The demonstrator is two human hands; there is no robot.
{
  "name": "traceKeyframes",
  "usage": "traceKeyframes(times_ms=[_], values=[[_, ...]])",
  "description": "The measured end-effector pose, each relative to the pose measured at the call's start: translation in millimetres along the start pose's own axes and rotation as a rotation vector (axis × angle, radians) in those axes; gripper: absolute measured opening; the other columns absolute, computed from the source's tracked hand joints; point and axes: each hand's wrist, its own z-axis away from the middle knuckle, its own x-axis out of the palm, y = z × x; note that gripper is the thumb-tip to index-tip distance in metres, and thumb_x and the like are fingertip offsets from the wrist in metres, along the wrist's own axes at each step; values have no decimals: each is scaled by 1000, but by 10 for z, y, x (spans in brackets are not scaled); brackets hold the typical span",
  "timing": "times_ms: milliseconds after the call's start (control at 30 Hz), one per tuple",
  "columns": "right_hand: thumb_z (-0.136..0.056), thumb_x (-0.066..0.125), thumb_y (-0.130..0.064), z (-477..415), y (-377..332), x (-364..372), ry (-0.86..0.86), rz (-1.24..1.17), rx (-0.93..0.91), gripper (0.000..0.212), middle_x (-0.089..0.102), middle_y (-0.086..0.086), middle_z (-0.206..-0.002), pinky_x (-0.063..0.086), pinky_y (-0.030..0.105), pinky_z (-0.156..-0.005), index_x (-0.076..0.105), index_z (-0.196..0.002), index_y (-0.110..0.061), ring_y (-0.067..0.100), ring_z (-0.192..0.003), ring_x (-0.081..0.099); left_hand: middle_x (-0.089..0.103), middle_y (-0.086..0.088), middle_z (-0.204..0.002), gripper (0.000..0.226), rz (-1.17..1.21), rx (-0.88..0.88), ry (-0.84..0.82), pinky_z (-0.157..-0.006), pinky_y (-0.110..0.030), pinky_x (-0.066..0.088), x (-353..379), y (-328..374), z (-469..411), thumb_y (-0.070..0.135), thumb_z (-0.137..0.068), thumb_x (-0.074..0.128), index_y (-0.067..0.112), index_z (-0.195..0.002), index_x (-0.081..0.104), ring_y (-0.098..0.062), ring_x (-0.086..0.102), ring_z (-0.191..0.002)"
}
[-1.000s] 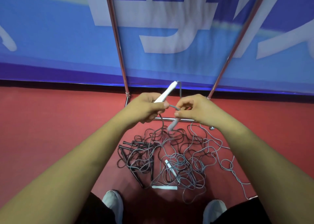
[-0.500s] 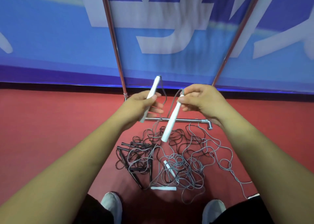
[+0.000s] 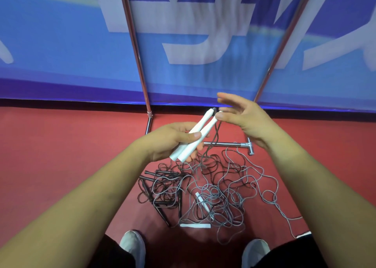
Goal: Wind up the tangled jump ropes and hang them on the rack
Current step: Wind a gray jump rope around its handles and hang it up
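Left hand (image 3: 168, 141) grips both stiff white handles (image 3: 200, 123); right hand (image 3: 246, 119) is released. The thin rope (image 3: 212, 143) looks light, limp, snag-prone.

The person wears black trousers (image 3: 289, 255) and pale shoes (image 3: 133, 242) (toes showing).
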Motion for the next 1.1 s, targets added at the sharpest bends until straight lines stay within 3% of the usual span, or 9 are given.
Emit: traceKeyframes(times_ms=[33, 100, 233, 433, 600, 733, 900, 1033, 1100], values=[[-79, 78, -8, 5, 0, -13, -100, -45, 15, 44, 69, 4, -119, 47, 22, -94, 68, -120, -19, 14, -106, 63, 65, -9, -82, 31, 11, -13, -24, -54, -29, 53, -7, 4, 4, 17, -91, 57, 4, -119, 55, -23, 61, -63], [-77, 76, -7, 2, 21, -26, -208, -123, 67, 33, 70, 13, -108, 45, 28, -92, 73, -109, -10, 19, -97, 60, 67, -10, -84, 27, 11, -43, -55, -55, -30, 54, -21, -5, 14, 17, -90, 57, 8, -115, 56, -25, 64, -64], [-79, 71, 3, 4, 10, -68, -184, -62, 79, 12, 70, 14, -79, 59, 26, -74, 71, -89, -3, 20, -68, 66, 73, -14, -92, 26, -21, -88, -76, -57, -30, 57, -15, -7, 32, 17, -93, 60, 8, -117, 56, -25, 69, -69], [-78, 76, 0, 3, -34, -135, -85, 63, 23, 9, 68, 2, -62, 49, 19, -56, 71, -79, -8, 12, -52, 55, 70, -25, -106, 33, 115, -116, -70, -70, -28, 60, 14, -5, 28, 7, -89, 53, -6, -119, 55, -23, 74, -77], [-79, 76, 0, -7, -39, -134, -20, 7, -18, 9, 64, 0, -57, 42, 18, -50, 69, -79, -6, 13, -49, 49, 70, -24, -108, 38, 24, -138, -106, -71, -33, 62, 43, -21, 43, 14, -91, 60, 15, -128, 53, -30, 73, -83], [-77, 78, -2, -8, -42, -122, 13, 26, -43, 11, 62, 1, -54, 40, 20, -49, 67, -76, -6, 15, -48, 48, 73, -18, -101, 40, 6, -118, -98, -68, -29, 61, 119, -17, 41, 20, -89, 57, 8, -127, 50, -25, 74, -79], [-76, 81, -4, -28, -42, -111, 46, 56, -75, 14, 60, 2, -54, 40, 23, -50, 68, -73, -10, 17, -50, 47, 74, -16, -99, 24, -19, -88, -91, -66, -25, 58, 144, -29, 32, 17, -92, 55, 5, -113, 58, -22, 74, -79], [-75, 82, -6, -41, -52, -119, 66, 81, -108, 17, 60, 6, -56, 39, 25, -51, 70, -69, -16, 20, -53, 46, 75, -14, -97, 27, 17, -75, -59, -73, -29, 60, 150, -39, -1, 17, -86, 59, 3, -109, 59, -24, 75, -84], [-73, 84, -9, -44, -51, -118, 73, 111, -124, 18, 59, 14, -62, 37, 29, -53, 72, -66, -19, 23, -57, 45, 75, -15, -97, 37, 15, -79, -59, -72, -29, 60, 159, -41, -16, 18, -86, 60, 0, -117, 57, -24, 75, -84]])
